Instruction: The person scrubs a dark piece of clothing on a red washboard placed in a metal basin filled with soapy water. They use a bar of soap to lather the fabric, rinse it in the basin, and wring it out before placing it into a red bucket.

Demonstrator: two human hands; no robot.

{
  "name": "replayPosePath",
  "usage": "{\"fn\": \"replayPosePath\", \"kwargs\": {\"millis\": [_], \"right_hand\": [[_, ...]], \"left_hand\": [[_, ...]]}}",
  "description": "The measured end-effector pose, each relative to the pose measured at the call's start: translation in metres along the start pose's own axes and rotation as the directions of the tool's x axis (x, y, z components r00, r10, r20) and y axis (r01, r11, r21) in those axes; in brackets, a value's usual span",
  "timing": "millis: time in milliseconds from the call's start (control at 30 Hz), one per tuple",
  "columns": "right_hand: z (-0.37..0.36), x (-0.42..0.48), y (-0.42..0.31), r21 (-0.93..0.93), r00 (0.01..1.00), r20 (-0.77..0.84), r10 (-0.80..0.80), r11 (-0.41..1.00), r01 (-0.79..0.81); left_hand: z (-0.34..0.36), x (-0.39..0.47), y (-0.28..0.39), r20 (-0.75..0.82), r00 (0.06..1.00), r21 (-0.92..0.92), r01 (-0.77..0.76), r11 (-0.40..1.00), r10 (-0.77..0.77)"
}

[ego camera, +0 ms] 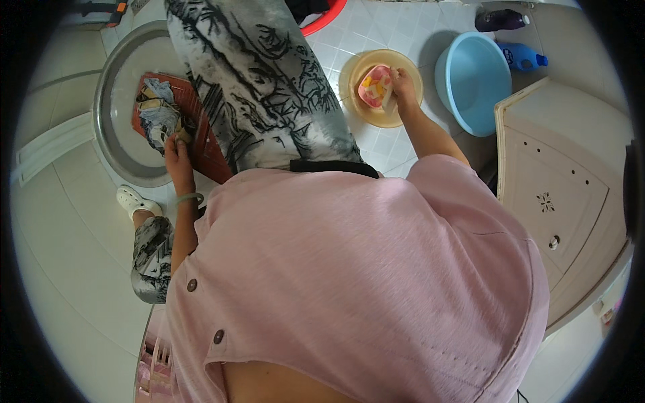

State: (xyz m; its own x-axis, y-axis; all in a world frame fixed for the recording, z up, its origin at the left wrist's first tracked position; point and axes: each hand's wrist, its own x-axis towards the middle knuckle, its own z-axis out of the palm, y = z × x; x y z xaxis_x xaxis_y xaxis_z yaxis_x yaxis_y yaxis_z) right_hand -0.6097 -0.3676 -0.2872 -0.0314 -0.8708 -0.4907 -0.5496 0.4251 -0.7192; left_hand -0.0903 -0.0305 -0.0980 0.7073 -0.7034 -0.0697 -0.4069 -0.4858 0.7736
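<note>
My left hand [178,153] grips the edge of a bunched grey, black and tan garment [160,118]. The garment lies on a reddish-brown washboard [205,143], which slants into a wide metal basin [113,146] at my left. My thigh in patterned trousers hides part of both. On the right, my right hand [402,86] pinches a pale bar that looks like soap [389,99]. It is over a pink dish [364,95] holding yellow and whitish pieces. That dish is inside a round yellowish plastic basin [384,123].
Right of the yellowish basin stands a light blue basin [476,83]. Beyond it lie a dark bottle [499,20] and a blue bottle [521,56]. A cream cabinet [559,201] flanks my right side. A red tub [328,19] with dark cloth is ahead. My white clog [136,200] rests beside the metal basin.
</note>
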Motion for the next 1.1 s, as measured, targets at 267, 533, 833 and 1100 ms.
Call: {"fn": "replayPosePath", "kwargs": {"millis": [267,533,833,1100], "right_hand": [[-0.002,0.013,0.012,-0.309,0.944,-0.052,-0.326,0.904,0.296],[0.020,-0.088,-0.130,-0.366,0.749,-0.061,-0.660,0.713,0.599],[0.056,-0.088,-0.138,-0.733,0.807,0.304,-0.507,0.417,0.538],[0.005,-0.126,-0.079,-0.720,0.635,0.592,-0.496,0.029,0.694]], "left_hand": [[-0.016,0.012,-0.034,0.125,0.988,0.008,0.093,0.996,-0.093],[-0.012,0.006,-0.013,0.024,0.998,0.118,0.053,0.992,-0.056],[-0.015,0.012,-0.021,0.120,0.992,0.033,0.032,0.999,-0.036],[-0.009,0.012,-0.017,0.063,0.998,0.038,0.020,0.999,-0.022]]}}
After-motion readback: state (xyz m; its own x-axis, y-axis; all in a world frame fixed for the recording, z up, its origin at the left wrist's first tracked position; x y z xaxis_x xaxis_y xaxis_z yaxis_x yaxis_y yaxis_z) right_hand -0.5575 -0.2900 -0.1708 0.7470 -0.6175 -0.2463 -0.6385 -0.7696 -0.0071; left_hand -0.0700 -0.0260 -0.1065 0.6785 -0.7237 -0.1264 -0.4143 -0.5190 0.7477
